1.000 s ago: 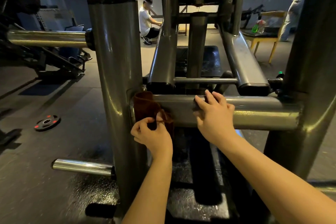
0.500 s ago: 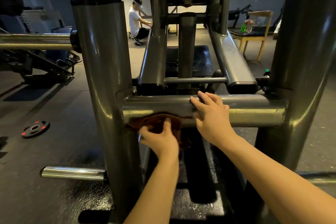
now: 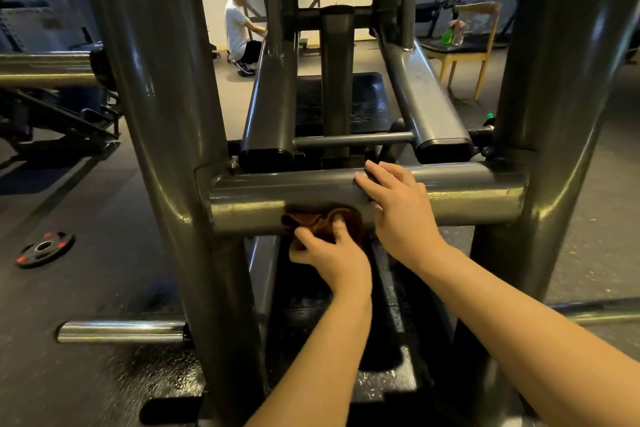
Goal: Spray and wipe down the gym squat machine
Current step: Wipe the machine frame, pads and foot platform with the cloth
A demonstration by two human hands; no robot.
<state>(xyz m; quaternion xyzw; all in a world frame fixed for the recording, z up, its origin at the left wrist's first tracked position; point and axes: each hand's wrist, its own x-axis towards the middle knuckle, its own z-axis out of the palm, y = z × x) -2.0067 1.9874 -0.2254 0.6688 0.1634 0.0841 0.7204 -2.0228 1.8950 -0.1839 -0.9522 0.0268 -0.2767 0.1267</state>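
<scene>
A weight plate (image 3: 45, 249) with red marks lies flat on the dark floor at far left, and nearer the camera a chrome peg (image 3: 121, 331) juts out sideways from the left upright (image 3: 156, 114) of the squat machine (image 3: 337, 80). Beyond that post, a person (image 3: 239, 31) in a white shirt crouches well back in the room.

The left forearm reaches up from the bottom edge to the crossbar (image 3: 263, 199) that joins the two uprights. The left hand (image 3: 329, 256) sits just below the bar, its fingers curled and bunching a brown cloth (image 3: 320, 220), which it presses against the bar's lower front face. Just to the right, the right hand (image 3: 398, 208) lies flat across the bar, wrist bent, fingers straight and spread over the top, holding nothing.

Far behind, two spray bottles (image 3: 453, 32) stand on a wooden chair (image 3: 485, 55), well apart from both hands. The right upright (image 3: 561, 114) rises at the far right.
</scene>
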